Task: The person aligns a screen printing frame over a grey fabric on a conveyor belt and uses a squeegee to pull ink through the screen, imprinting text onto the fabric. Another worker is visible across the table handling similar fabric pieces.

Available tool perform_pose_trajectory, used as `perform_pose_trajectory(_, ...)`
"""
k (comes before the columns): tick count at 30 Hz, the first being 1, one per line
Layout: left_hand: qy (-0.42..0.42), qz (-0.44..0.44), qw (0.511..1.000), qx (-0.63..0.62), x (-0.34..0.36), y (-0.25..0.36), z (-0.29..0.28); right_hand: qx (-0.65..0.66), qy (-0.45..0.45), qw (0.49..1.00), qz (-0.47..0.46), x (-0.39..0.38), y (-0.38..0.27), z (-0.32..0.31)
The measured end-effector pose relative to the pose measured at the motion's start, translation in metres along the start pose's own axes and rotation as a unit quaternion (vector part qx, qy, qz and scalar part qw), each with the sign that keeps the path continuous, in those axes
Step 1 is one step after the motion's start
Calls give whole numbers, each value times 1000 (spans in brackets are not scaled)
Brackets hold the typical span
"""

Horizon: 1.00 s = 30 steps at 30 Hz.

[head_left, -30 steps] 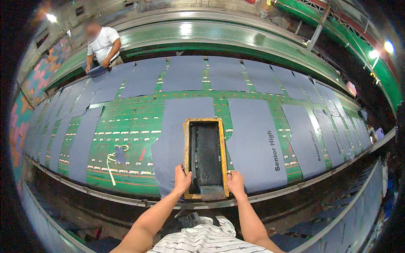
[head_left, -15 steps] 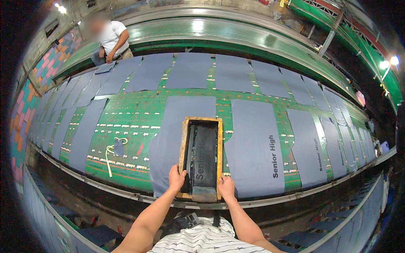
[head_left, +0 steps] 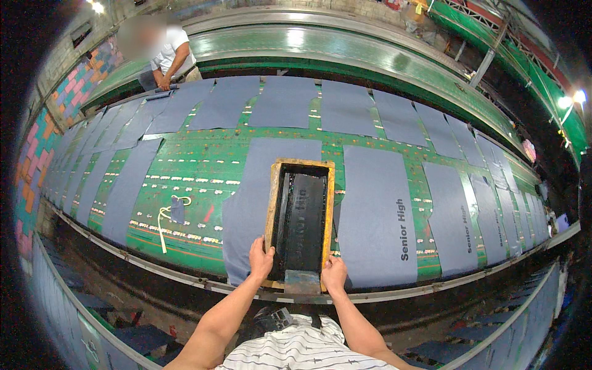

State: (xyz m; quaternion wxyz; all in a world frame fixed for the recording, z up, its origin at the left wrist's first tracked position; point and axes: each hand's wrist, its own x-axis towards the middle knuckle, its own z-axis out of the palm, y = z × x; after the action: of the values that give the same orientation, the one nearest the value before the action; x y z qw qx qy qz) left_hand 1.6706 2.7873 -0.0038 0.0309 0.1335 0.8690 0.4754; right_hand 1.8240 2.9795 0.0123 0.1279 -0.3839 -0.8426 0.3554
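Note:
My left hand (head_left: 261, 258) grips the left side of a yellow-edged screen printing frame (head_left: 330, 203), and my right hand (head_left: 333, 271) grips its right side near the bottom corner. The frame's dark mesh is smeared with black ink and shows faint lettering; a grey metal plate (head_left: 301, 280) lies across its near end. The frame is over a blue-grey fabric piece (head_left: 265, 148). Just to the right, another piece (head_left: 370, 185) bears dark printed lettering. Whether the frame's underside touches the fabric, I cannot tell.
More cut fabric pieces (head_left: 277, 102) lie in rows on the long green table (head_left: 172, 234), with a cord and small cloth tag (head_left: 177, 209) on the left. A co-worker (head_left: 176, 58) bends over the far left edge; another long green table (head_left: 259, 43) runs behind.
Both my hands and the frame have shifted slightly, the frame now farther up in the picture. The co-worker is bent lower over the fabric, and the whole view has drifted a little.

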Motion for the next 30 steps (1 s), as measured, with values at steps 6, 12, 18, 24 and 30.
perform_pose_trajectory(6, 62, 62, 996, 15, 7, 10, -14, 24, 22, 998, -60, -1, -19, -10)
perform_pose_trajectory(12, 69, -2, 997, -32, 4, 38, -50, 46, 11, 992, -116, 5, -53, -19)
perform_pose_trajectory(18, 138, -25, 990, -26, -12, 16, -90, 52, -20, 986, -158, -6, -88, 1)
perform_pose_trajectory(24, 177, -53, 982, -39, -23, -9, -162, 43, -48, 977, -205, -27, -133, 50)
perform_pose_trajectory(30, 215, -78, 973, -14, -36, -50, -267, 43, -74, 959, -270, -76, -211, 112)
